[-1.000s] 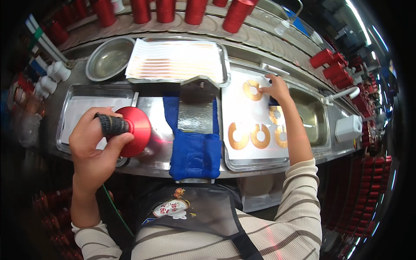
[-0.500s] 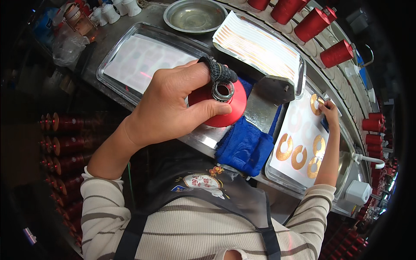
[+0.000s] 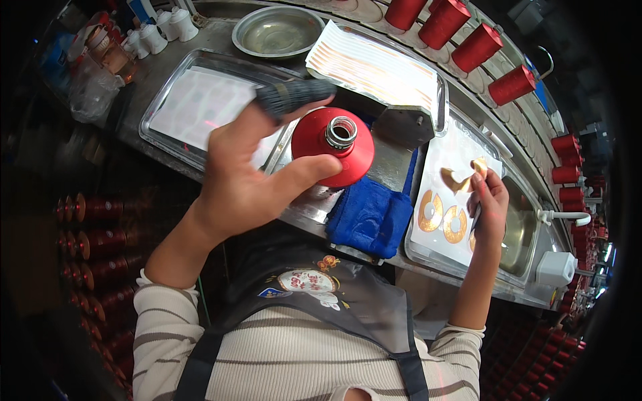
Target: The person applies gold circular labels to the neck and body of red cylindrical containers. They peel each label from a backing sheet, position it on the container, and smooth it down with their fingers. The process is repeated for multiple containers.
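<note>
A red bottle [image 3: 360,157] with an uncapped metallic-ringed neck stands upright beside a folded blue cloth [image 3: 371,217]. My left hand [image 3: 231,177] is spread open at its left side, the thumb at the bottle's shoulder and the index finger lifted off. A dark knit sleeve [image 3: 287,97] covers that index finger. At the right, my right hand [image 3: 491,204] pinches a gold C-shaped label [image 3: 456,182], which curls up above a white backing sheet [image 3: 447,150]. Several gold ring labels [image 3: 455,226] lie on that sheet, some partly behind the hand.
A steel tray [image 3: 148,110] holding a white sheet lies at the left, with a metal basin [image 3: 277,33] behind. Sheets of gold strips [image 3: 374,63] rest on a raised tray. Red bottles [image 3: 478,48] line a conveyor at the back; a white faucet [image 3: 565,217] stands far right.
My left index finger has lifted away from the bottle neck and the hand has opened. My right hand has moved nearer and left, peeling a gold label up off the sheet.
</note>
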Motion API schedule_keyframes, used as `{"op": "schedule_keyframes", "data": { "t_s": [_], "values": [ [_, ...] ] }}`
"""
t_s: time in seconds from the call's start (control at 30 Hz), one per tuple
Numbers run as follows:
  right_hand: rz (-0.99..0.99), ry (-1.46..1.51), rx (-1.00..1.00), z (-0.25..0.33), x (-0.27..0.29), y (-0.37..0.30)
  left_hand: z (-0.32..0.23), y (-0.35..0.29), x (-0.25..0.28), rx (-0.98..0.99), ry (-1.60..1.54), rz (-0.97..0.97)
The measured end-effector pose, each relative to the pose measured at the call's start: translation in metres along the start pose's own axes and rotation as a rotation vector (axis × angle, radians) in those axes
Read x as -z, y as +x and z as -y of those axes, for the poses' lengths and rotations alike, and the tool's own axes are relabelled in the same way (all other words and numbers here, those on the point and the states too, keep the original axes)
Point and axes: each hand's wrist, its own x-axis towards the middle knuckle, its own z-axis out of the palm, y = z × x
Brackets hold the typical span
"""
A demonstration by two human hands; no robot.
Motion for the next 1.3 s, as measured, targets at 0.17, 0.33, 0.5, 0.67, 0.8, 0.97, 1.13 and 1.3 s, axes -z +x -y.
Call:
{"op": "schedule_keyframes", "data": {
  "t_s": [0.17,0.33,0.5,0.67,0.8,0.97,1.13,1.3],
  "values": [
    [0.181,0.233,0.015,0.052,-0.075,-0.081,-0.031,-0.072,0.004,0.544,-0.432,0.123],
    [0.341,0.303,0.024,0.078,-0.112,-0.127,-0.02,-0.093,-0.042,1.084,-1.403,0.385],
    [0.502,0.282,0.17,0.063,-0.105,-0.144,-0.042,-0.075,-0.031,0.872,-1.177,0.09],
    [0.439,0.185,0.25,0.081,-0.124,-0.111,-0.037,-0.07,-0.023,0.49,-0.773,-0.055],
    [0.493,0.138,0.218,0.091,-0.124,-0.092,-0.029,-0.063,-0.007,0.569,-0.795,0.024],
    [0.523,0.12,0.158,0.096,-0.13,-0.077,-0.022,-0.063,0.0,0.659,-0.964,0.082],
    [0.536,0.143,0.136,0.094,-0.135,-0.07,-0.019,-0.073,-0.003,0.509,-0.912,0.069],
    [0.526,0.166,0.14,0.089,-0.136,-0.069,-0.004,-0.081,-0.018,0.263,-0.594,0.048]
  ]
}}
